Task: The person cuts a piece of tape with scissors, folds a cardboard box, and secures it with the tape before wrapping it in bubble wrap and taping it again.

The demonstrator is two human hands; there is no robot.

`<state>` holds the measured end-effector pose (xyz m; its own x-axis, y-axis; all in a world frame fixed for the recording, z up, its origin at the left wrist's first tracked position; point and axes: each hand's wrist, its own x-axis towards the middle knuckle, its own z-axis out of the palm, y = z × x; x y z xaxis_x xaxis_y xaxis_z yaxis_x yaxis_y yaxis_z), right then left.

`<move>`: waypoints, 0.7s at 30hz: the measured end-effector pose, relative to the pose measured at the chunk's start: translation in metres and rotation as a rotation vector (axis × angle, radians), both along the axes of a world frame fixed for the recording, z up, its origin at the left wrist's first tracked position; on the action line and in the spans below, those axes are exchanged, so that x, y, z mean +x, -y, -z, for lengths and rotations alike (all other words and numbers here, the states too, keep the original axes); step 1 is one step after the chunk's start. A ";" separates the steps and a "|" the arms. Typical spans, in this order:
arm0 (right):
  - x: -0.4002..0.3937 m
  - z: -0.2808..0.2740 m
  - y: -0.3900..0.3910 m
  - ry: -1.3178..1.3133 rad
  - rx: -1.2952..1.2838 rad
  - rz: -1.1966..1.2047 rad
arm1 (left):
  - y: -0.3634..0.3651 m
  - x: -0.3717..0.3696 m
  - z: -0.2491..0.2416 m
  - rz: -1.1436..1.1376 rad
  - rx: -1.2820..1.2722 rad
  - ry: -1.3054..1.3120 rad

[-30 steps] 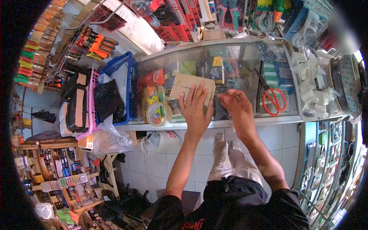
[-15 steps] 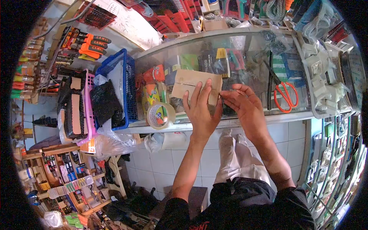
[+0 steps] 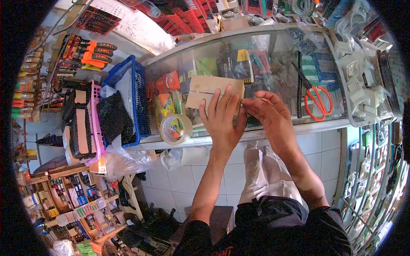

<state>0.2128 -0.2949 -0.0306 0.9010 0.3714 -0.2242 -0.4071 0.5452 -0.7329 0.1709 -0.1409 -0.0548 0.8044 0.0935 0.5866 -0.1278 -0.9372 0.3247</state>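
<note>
A small brown cardboard box [image 3: 201,87] rests on the glass counter top, with a dark slit or seam along its upper face. My left hand [image 3: 222,121] holds it down, fingers spread over the top and thumb along the right side. At the box's right edge, the fingertips of my right hand [image 3: 272,114] are pinched together; anything between them is too small to make out. Left of my left hand is a roll of clear tape [image 3: 187,129]. Orange-handled scissors [image 3: 318,106] lie to the right, their dark blades beside a long black strip [image 3: 300,87].
The glass counter [image 3: 277,133] has a metal front edge, and packaged goods show through its top. A blue basket [image 3: 142,102] and a pink basket [image 3: 96,123] stand at the left. White plastic parts [image 3: 356,81] fill a tray at the right.
The view has shifted slightly, so the counter and its contents appear a little further left. Both hands stay at the box in nearly the same pose.
</note>
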 end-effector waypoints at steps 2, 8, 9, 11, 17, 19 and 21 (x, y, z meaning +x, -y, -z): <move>0.000 -0.002 -0.001 -0.005 -0.003 0.002 | 0.000 0.000 0.000 0.000 -0.001 0.000; -0.001 -0.001 -0.002 -0.010 0.009 0.022 | 0.000 0.000 0.000 -0.003 0.011 0.003; 0.000 0.000 -0.002 -0.012 0.005 0.024 | -0.001 0.000 0.000 0.000 0.009 0.006; -0.001 0.001 -0.003 -0.001 -0.018 0.031 | -0.001 0.000 0.000 0.004 0.007 0.009; -0.004 -0.001 -0.008 0.107 -0.177 0.108 | -0.001 0.000 -0.002 0.010 0.002 -0.005; -0.004 -0.005 -0.010 0.168 -0.267 0.161 | -0.001 0.000 -0.003 0.006 0.004 -0.007; 0.005 -0.006 -0.007 0.109 -0.375 0.011 | 0.000 0.000 -0.006 0.003 -0.002 -0.020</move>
